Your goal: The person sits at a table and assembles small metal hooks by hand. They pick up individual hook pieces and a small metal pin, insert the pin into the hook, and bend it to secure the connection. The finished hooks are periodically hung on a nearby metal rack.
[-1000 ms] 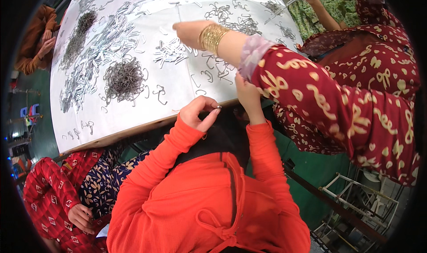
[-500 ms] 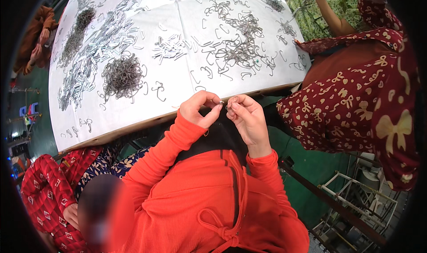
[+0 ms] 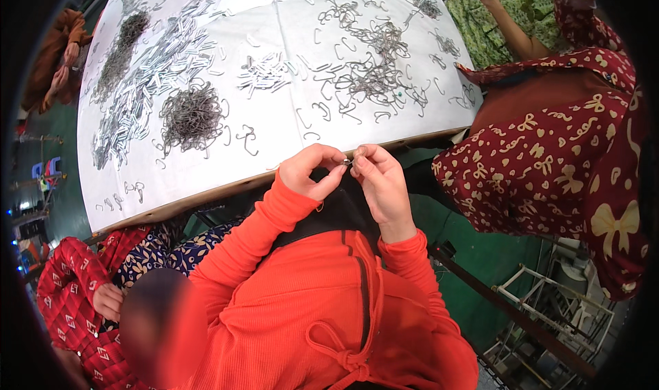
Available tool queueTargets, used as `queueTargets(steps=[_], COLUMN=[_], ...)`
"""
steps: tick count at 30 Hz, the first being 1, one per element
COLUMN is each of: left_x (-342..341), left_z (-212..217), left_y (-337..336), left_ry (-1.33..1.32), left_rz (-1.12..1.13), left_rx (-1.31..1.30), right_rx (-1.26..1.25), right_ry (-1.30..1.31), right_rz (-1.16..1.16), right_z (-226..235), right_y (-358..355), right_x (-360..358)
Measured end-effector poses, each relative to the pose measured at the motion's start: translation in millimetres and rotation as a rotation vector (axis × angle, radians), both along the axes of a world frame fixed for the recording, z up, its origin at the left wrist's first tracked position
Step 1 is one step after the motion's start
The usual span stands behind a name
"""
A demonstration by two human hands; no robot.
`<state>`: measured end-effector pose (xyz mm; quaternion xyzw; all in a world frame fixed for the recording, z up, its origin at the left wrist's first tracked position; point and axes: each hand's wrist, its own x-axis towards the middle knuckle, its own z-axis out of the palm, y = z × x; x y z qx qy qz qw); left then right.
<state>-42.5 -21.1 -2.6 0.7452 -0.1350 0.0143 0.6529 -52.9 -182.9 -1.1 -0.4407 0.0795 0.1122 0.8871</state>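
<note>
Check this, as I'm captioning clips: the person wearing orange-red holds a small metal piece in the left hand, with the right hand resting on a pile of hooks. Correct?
Not quite: in the head view, the right hand is raised clear of the piles of hooks, its fingertips close to the small metal piece in the left hand.

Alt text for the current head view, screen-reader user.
Left hand and right hand, in orange-red sleeves, meet at a tiny metal piece by the near edge of a white-topped table. Dark hooks and silvery strips lie heaped on it.
</note>
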Motion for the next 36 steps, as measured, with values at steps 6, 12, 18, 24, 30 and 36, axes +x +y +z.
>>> queueTargets(steps=[6, 12, 18, 24, 30, 36], left_x=[35, 122, 136, 132, 102, 32], left_z=[-3, -48, -68, -62, -26, -2], left_y=[33, 105, 97, 93, 67, 3], left_ry=[-0.112, -0.282, -0.101, -0.052, 0.127, 0.548], left_rz=[-0.309, 0.270, 0.328, 0.337, 0.270, -0.134], left_rx=[0.338, 0.830, 0.915, 0.918, 0.561, -0.474], right_rx=[-0.693, -0.587, -0.578, -0.584, -0.626, -0.833], right_ry=[-0.568, -0.531, -0.464, -0.460, -0.438, -0.455], right_rz=[-0.102, -0.138, -0.183, -0.176, -0.203, -0.291], right_z=[1, 1, -6, -11, -9, -6], right_y=[7, 8, 3, 1, 0, 6], right_x=[-14, -23, -19, -17, -16, -12])
